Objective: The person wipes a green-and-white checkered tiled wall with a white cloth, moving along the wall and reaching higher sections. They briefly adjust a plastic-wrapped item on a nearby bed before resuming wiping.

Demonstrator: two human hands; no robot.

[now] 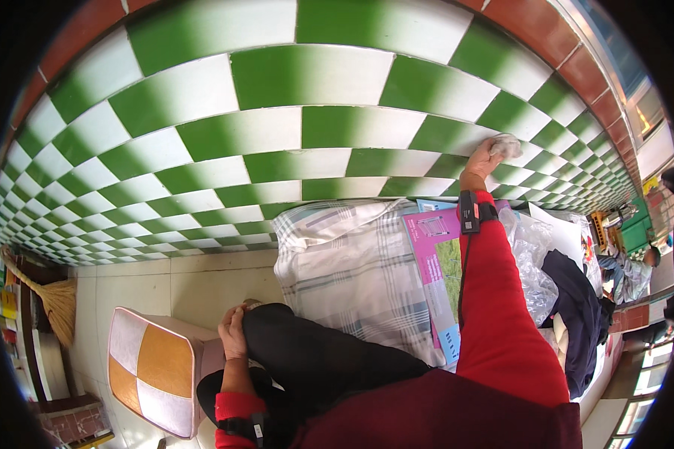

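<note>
My right hand (pixel 480 160) reaches out to the wall and grips a crumpled pale cloth (pixel 505 146). The cloth is pressed against the green-and-white tiled wall (pixel 342 76). Down at the left, my left hand (pixel 233 331) rests on my black-trousered knee (pixel 272 325), with its fingers bent over it. Between my knee and the wall spreads a plaid cloth (pixel 354 275). A printed cardboard box (pixel 427 247) in pink and blue lies beside it, partly covered by my right forearm.
Clear plastic wrapping (pixel 531 264) and a dark garment (pixel 573 314) are heaped right of my arm. A padded stool (pixel 154 370) stands on the tiled floor (pixel 123 292) at left, near a straw broom (pixel 56 297). Another person (pixel 632 275) sits at the far right.
</note>
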